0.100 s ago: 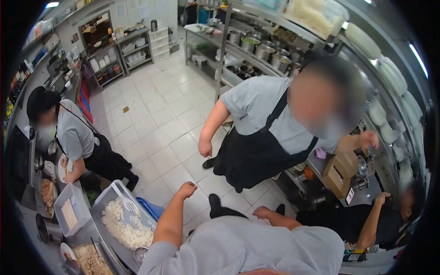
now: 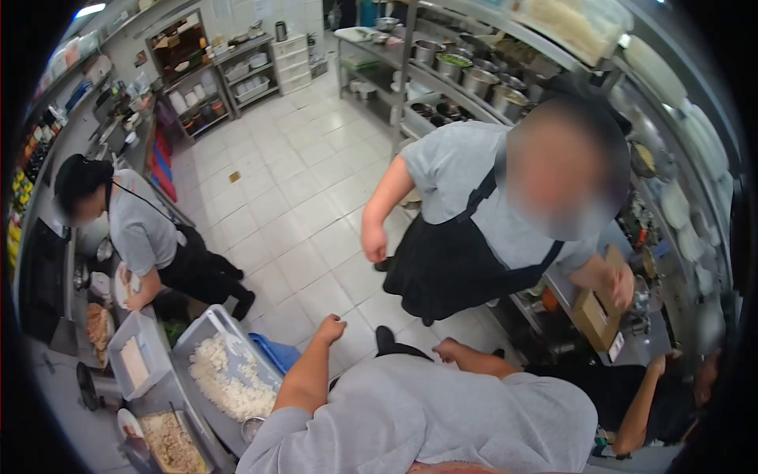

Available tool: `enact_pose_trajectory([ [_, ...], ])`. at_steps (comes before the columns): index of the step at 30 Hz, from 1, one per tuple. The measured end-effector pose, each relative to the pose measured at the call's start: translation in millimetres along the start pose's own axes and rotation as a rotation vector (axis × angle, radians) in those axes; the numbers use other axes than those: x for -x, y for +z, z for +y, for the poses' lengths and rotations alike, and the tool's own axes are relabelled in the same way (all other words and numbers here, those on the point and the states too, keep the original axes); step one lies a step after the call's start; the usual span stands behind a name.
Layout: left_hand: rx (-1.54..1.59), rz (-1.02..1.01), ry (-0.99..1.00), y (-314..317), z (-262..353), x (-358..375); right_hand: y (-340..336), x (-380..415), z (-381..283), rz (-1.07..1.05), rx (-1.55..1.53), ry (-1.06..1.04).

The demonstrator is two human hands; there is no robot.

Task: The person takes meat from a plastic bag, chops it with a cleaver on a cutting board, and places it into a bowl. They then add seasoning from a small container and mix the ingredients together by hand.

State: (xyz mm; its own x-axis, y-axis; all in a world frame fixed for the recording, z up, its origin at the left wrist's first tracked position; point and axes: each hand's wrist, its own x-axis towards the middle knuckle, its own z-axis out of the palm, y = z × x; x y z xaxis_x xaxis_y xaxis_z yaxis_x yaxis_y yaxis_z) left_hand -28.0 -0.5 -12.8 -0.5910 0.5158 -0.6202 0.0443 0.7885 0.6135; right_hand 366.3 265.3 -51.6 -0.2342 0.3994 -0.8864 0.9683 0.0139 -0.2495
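Observation:
My left hand [image 2: 332, 329] hangs in front of my body over the tiled floor, its fingers curled in. Nothing shows in it. My right hand [image 2: 448, 349] is low on the other side, loosely closed, also with nothing visible in it. Neither hand touches a surface. Nearest to my left arm is a grey tub [image 2: 207, 325] of cooked white rice [image 2: 229, 379], with a white slotted spatula [image 2: 234, 344] lying in it. Blue cloth or plastic [image 2: 274, 353] hangs at the tub's side.
A co-worker in a black apron [image 2: 466, 268] stands facing me. Another [image 2: 146, 229] works at the left counter, hands on a white round item. A third person [image 2: 616, 395] is at lower right. A cardboard box [image 2: 594, 320] and pot-laden shelves [image 2: 482, 79] stand to the right.
The whole view has shifted slightly right. The facing co-worker's hand by the cardboard box has come down. My own hands stay low and curled.

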Motion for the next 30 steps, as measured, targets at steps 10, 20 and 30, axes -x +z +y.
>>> enact_pose_trajectory([
  [10,0.277,0.546,-0.079,-98,-9,-72,60,43,-520,-0.048,0.904,-0.799],
  [20,0.539,0.502,-0.322,-236,-46,-123,142,17,-684,-0.062,1.099,-0.718],
  [30,0.207,0.323,-0.244,-419,-37,-238,83,-106,-789,-0.042,0.719,-0.993],
])
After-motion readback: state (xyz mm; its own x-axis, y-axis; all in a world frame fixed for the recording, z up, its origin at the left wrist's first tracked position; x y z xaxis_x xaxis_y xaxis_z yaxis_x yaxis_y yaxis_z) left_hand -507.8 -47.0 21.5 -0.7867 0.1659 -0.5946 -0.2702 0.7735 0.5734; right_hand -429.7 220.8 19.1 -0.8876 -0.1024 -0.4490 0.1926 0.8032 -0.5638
